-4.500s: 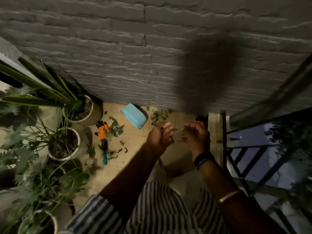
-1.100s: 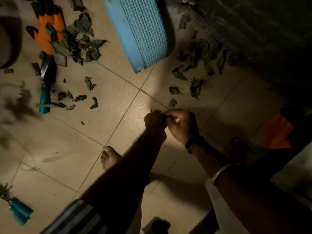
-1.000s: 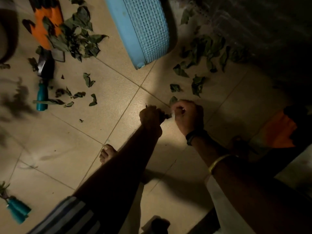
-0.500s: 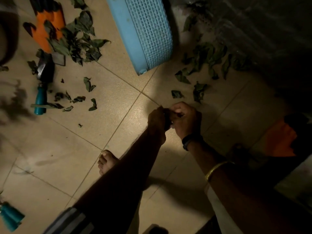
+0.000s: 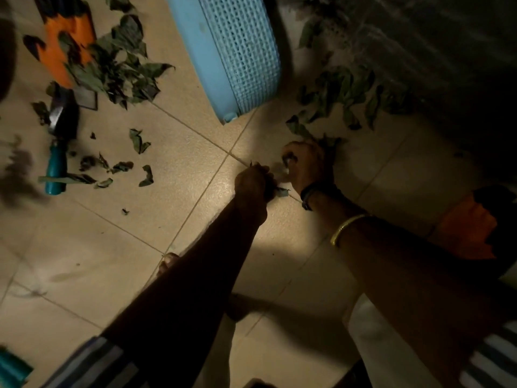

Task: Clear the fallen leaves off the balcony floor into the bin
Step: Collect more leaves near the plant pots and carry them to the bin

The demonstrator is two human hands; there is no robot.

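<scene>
Dry green leaves lie scattered on the tiled balcony floor (image 5: 173, 169): one heap (image 5: 120, 71) at the upper left, another heap (image 5: 341, 93) at the upper right by the wall. The light-blue mesh bin (image 5: 237, 51) lies on its side between them. My left hand (image 5: 251, 183) is closed round a small bunch of leaves, one leaf (image 5: 281, 191) sticking out. My right hand (image 5: 305, 166) is low over the floor just right of it, fingers curled and pinching a leaf at the edge of the right heap.
An orange and black glove (image 5: 67, 40) lies under the left heap. A trowel with a teal handle (image 5: 57, 161) lies beside it. Another orange glove (image 5: 470, 231) is at the right. My bare toes (image 5: 167, 261) show beside my left forearm. The dark wall runs along the upper right.
I bent down from standing to the floor. In the last second my right hand moved away from the left hand, up and right toward the right heap of leaves.
</scene>
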